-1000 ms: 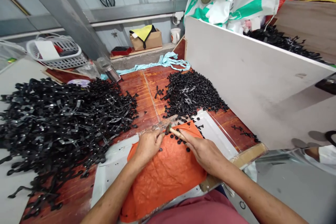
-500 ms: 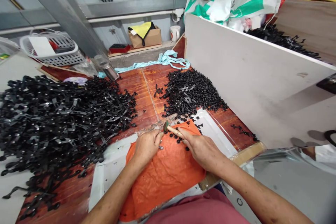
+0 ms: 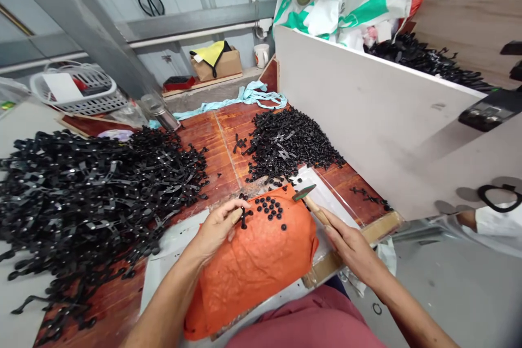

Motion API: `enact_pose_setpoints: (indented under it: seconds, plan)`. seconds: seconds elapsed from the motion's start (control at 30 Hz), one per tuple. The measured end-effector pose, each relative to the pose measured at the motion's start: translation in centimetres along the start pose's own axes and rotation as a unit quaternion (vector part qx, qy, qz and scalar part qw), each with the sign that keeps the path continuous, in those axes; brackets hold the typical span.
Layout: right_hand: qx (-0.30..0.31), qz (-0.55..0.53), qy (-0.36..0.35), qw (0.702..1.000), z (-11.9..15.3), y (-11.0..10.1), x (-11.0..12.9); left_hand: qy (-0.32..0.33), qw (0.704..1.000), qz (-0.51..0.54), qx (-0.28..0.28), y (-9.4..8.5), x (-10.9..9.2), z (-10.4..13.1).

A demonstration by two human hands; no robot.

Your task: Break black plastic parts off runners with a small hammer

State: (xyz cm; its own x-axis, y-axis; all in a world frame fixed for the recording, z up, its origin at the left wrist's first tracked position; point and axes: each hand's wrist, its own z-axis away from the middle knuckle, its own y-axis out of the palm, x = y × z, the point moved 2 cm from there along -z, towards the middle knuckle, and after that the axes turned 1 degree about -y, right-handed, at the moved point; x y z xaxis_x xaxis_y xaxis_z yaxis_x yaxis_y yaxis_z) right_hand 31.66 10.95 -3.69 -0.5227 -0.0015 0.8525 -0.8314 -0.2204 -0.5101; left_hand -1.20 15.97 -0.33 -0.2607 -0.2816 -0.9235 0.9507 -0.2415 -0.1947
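Note:
In my right hand [image 3: 346, 236] is a small hammer [image 3: 316, 209] with a wooden handle, its dark head raised at the right edge of an orange cloth [image 3: 253, 277]. My left hand [image 3: 220, 225] pinches a small black jointed plastic part [image 3: 244, 218] between thumb and fingers over the cloth's upper left. Several round black caps [image 3: 269, 207] lie on the orange cloth between both hands. Just behind the cloth is a heap of small black pieces [image 3: 291, 138]. Left of my left hand spreads a large pile of black strap-like parts [image 3: 98, 179].
A pale upright board [image 3: 367, 103] borders the table on the right, with a black fitting [image 3: 489, 111] on it. At the back are a light blue cloth strip [image 3: 244, 95], a metal flask [image 3: 161, 111], a white mug [image 3: 261, 56] and a plastic basket [image 3: 77, 89].
The hammer has swung up and right, away from my left hand. My left hand has shifted slightly left and down, showing the black part in its fingers. The whole view has tilted a little.

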Motion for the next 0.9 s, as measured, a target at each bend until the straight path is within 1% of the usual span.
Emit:
enact_pose_setpoints:
  seconds: [0.13, 0.23, 0.33, 0.5, 0.73, 0.83, 0.9]
  plan:
    - [-0.012, 0.009, 0.032, 0.999, 0.9, 0.5, -1.7, -0.026, 0.998, -0.001, -0.049, 0.9, 1.6, -1.6]
    - [-0.002, 0.018, 0.035, 0.999, 0.8, 0.8, -2.2, -0.040, 0.998, -0.001, -0.055, 1.5, 2.1, -2.2]
    - [0.002, 0.028, 0.026, 0.999, 0.5, 0.9, -2.4, -0.041, 0.998, 0.004, -0.056, 2.1, 1.8, -2.3]
    - [0.005, 0.027, 0.018, 0.999, 0.3, 1.0, -2.5, -0.026, 0.997, -0.025, -0.066, 2.6, 1.3, -2.5]
    - [0.012, 0.042, 0.022, 0.999, 0.2, 0.9, -2.5, -0.019, 0.995, -0.057, -0.085, 2.8, 1.8, -2.8]
    - [0.021, 0.058, 0.020, 0.998, 0.2, 0.8, -1.9, -0.019, 0.994, -0.062, -0.093, 2.9, 2.0, -2.8]
    - [0.029, 0.076, 0.013, 0.997, 0.1, 0.6, -1.0, -0.017, 0.992, -0.070, -0.100, 2.8, 2.1, -2.8]
